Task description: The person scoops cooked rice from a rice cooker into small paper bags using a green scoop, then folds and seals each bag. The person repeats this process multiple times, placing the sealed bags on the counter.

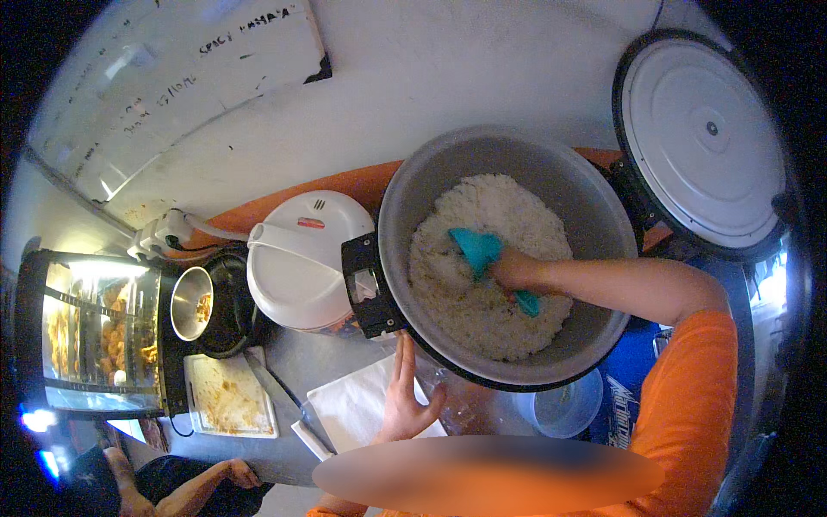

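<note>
Deep in a large grey rice cooker pot (594,233), my right hand (515,271) is closed around a teal rice paddle (476,250). The paddle's broad end rests against the white rice (469,327), and its handle shows on the other side of my fist. My left hand (409,401) is open, fingers stretched out and thumb apart, by the pot's near left side. Its fingertips reach close to the pot's black side handle (369,284); whether they touch it I cannot tell. Below that hand lie white paper sheets (349,405).
The pot's lid (706,142) stands raised at right. Left of the pot are a smaller white rice cooker (310,267), a metal bowl (191,302), a stained cutting board (231,396), a knife (280,379) and a lit food case (103,336). A clear tub (568,405) sits in front. Another person's hand (241,474) shows lower left.
</note>
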Available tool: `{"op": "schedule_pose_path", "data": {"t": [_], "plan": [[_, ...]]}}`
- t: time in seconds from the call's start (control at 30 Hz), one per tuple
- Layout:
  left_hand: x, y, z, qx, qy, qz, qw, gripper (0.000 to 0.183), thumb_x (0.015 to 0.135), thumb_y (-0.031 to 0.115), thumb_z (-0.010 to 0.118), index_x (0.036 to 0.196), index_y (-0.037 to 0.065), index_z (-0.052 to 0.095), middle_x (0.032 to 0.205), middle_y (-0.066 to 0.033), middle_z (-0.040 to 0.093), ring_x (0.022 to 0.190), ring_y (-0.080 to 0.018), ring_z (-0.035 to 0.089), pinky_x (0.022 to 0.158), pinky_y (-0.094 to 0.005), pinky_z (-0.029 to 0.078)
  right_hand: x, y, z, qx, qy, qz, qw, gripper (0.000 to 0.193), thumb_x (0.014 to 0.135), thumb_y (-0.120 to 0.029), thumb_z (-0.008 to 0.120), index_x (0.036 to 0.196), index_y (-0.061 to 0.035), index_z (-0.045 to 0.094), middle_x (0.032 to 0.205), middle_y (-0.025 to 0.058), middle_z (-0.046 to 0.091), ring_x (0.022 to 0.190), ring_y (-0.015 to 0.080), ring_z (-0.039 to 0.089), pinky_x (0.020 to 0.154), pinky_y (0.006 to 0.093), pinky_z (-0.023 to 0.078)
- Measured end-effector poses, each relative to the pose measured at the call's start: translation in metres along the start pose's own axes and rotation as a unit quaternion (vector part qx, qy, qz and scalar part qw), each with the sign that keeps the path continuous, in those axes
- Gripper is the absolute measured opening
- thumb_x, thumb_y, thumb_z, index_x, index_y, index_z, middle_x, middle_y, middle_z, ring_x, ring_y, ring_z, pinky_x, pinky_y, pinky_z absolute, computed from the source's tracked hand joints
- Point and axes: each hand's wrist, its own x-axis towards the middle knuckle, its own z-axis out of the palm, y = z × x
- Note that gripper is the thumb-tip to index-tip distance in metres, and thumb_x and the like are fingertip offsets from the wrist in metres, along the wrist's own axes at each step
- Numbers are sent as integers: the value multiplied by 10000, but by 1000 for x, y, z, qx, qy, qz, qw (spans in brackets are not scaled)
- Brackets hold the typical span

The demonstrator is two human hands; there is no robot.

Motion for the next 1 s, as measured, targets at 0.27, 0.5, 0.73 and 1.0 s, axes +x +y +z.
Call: {"op": "schedule_pose_path", "data": {"t": [0.27, 0.5, 0.73, 1.0], "plan": [[-5, 2, 8, -26, 1, -19, 999, 1069, 659, 143, 689, 1503, -8, 50, 1526, -315, 134, 1405, -440, 216, 1109, -424, 316, -22, -74, 31, 292, -33, 56, 954, 112, 814, -105, 523, 742, -33, 569, 630, 78, 562, 512, 211, 541, 477, 395, 431], [-6, -1, 6, -22, -20, -24, 999, 1134, 638, 134, 698, 1508, 19, -20, 1546, -287, 91, 1397, -439, 234, 1098, -422, 338, -98, -122, 2, 367, -96, 39, 925, 199, 882, -141, 481, 694, -76, 489, 594, 21, 485, 460, 128, 458, 424, 300, 363], [-1, 1, 0, -62, -12, -4, 998, 1066, 685, 81, 681, 1524, 71, 24, 1572, -201, 111, 1392, -385, 285, 1091, -439, 346, -122, -121, -26, 591, -175, 84, 783, 216, 902, -148, 525, 716, -126, 417, 570, -59, 345, 416, 28, 331, 348, 214, 283], [-125, -52, 2, -38, 16, -34, 999, 567, 854, 66, 564, 1396, 50, 398, 1354, -220, 493, 1221, -375, 506, 1036, -432, 413, -208, -101, -5, 817, -262, -113, 502, 465, 949, -386, 441, 1165, 25, 453, 666, 7, 368, 412, 95, 365, 365, 280, 330]]}}
